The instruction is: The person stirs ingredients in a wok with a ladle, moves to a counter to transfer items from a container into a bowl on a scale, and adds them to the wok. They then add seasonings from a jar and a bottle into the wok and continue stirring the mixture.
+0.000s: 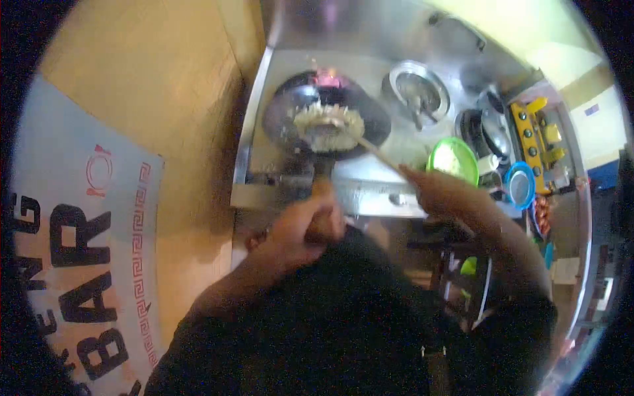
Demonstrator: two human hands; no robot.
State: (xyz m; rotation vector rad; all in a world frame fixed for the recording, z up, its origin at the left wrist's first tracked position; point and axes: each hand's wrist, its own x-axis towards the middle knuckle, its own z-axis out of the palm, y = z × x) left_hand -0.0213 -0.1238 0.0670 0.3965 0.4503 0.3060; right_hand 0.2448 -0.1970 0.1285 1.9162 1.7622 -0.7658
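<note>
My left hand (pixel 314 221) is closed around the wooden handle of a dark wok (pixel 284 122), which sits on the stove. Pale, loose food (pixel 353 123) that looks like rice fills the middle of the wok. In my closed right hand (pixel 439 195) is the long handle of a ladle (pixel 370 148). Its head reaches down into the food and is partly blurred there. Flames (pixel 328 77) glow pink and orange at the wok's far edge.
Right of the wok, a round metal pan (pixel 395 82) has utensils in it. A green bowl (pixel 472 157) and a blue-rimmed strainer (pixel 512 175) stand near my right forearm. A yellow gas stove (pixel 524 132) is farther right. A wooden wall (pixel 198 125) borders the left.
</note>
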